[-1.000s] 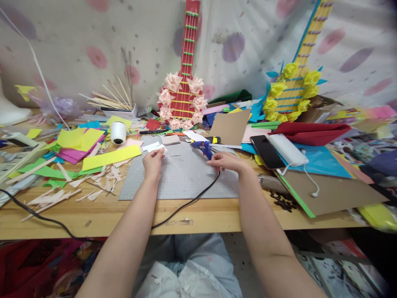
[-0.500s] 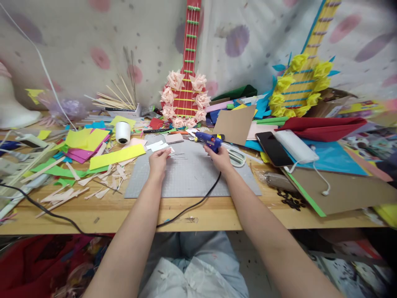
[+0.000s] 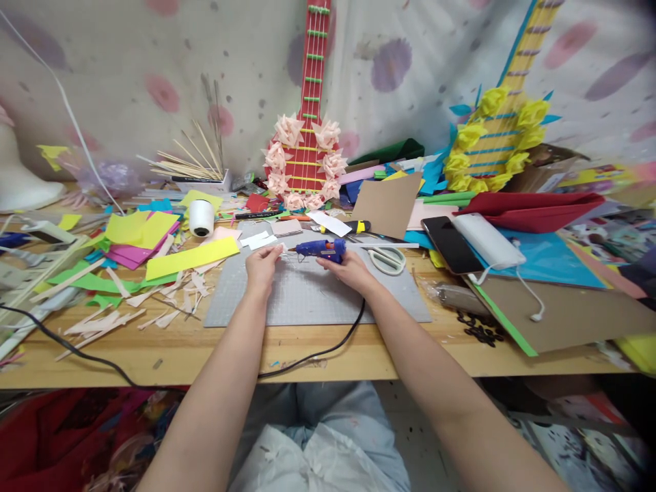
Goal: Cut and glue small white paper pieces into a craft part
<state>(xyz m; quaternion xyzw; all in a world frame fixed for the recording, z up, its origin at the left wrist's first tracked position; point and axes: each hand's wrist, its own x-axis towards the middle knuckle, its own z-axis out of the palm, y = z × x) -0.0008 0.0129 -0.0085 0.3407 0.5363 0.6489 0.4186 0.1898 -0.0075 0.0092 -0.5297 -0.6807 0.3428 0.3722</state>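
My right hand (image 3: 348,270) grips a blue glue gun (image 3: 320,250) over the grey cutting mat (image 3: 312,297). Its nozzle points left, toward my left hand (image 3: 262,265). That hand pinches a small pale paper piece (image 3: 281,250) just above the mat, close to the nozzle tip. The gun's black cord (image 3: 328,345) trails off the mat and over the desk's front edge.
White scissors (image 3: 387,260) lie on the mat's right part. A white thread spool (image 3: 201,217), yellow paper strip (image 3: 192,258) and paper scraps sit left. A red paper guitar (image 3: 303,157) leans at the back; a phone (image 3: 451,244) and power bank (image 3: 486,240) lie right.
My right hand took up the glue gun from the mat's far edge and swung it left, so the nozzle now meets the piece in my left hand. The left hand stayed put.
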